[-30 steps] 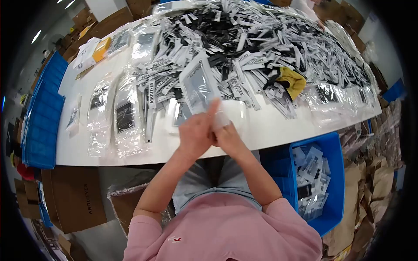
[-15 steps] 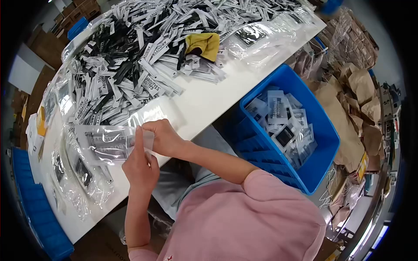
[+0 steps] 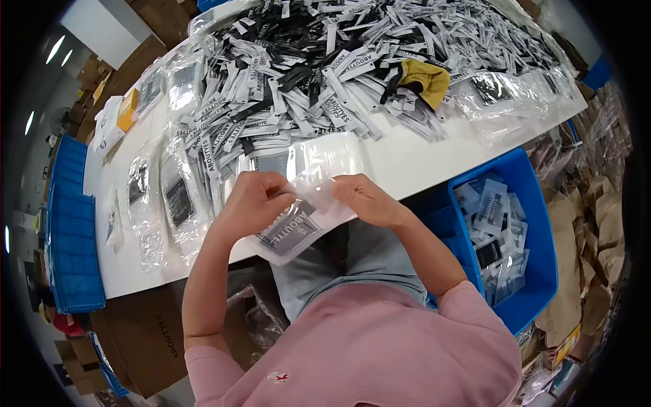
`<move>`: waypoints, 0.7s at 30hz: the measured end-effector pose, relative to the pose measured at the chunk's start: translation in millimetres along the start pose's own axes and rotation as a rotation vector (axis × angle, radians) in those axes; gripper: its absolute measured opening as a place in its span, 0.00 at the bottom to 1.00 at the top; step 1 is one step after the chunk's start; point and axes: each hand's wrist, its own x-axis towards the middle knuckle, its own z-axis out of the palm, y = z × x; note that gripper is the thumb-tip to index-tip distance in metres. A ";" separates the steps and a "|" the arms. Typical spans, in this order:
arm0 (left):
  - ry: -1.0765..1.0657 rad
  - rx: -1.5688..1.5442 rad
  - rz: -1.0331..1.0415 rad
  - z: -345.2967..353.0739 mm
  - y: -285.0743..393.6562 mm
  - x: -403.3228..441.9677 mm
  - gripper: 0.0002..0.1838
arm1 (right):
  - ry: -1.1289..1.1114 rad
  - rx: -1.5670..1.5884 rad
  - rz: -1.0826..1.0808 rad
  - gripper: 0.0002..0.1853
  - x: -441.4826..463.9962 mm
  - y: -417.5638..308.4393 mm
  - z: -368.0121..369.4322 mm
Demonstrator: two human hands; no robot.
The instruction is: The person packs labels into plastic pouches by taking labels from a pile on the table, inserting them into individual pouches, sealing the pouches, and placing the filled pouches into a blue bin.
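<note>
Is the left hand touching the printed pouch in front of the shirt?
Touching. The head view shows it: the left hand is closed on the upper part of the printed pouch, with no gap between skin and plastic.

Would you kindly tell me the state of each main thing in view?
Left hand: fingers curled, gripping the printed bag.
Right hand: closed on the same bag.
Printed bag: held between both hands, tilted; whether it is sealed, I cannot tell.
Clear bags: lying flat on the table.
Narrow packets: loosely heaped.
Yellow cloth: crumpled.
Blue bin: open-topped, partly filled.
</note>
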 end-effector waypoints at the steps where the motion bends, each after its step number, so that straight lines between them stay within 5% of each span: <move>1: 0.008 -0.002 -0.007 4.4 -1.9 -0.5 0.08 | -0.011 0.001 0.002 0.15 -0.3 0.3 1.9; 3: -0.053 -0.236 0.028 14.2 0.1 -1.3 0.08 | 0.042 -0.415 -0.062 0.13 -1.4 -6.1 6.8; 10: 0.061 -0.251 0.126 30.4 -12.1 -5.8 0.09 | -0.082 -0.531 0.032 0.10 -4.9 -28.1 13.7; 14: 0.230 -0.242 0.199 20.3 -20.5 -9.0 0.08 | -0.027 -0.549 -0.099 0.06 -7.8 -21.2 -1.3; 16: 0.274 -0.004 0.232 17.7 -5.1 -11.4 0.03 | -0.057 -0.681 -0.172 0.05 -5.6 -19.2 -3.7; 18: 0.301 0.482 0.677 22.1 4.6 -10.1 0.04 | -0.060 -0.944 -0.422 0.03 -3.2 -16.3 3.8; 21: 0.192 0.625 0.626 31.7 8.5 -8.2 0.05 | -0.043 -0.938 -0.443 0.02 -5.4 -23.4 9.3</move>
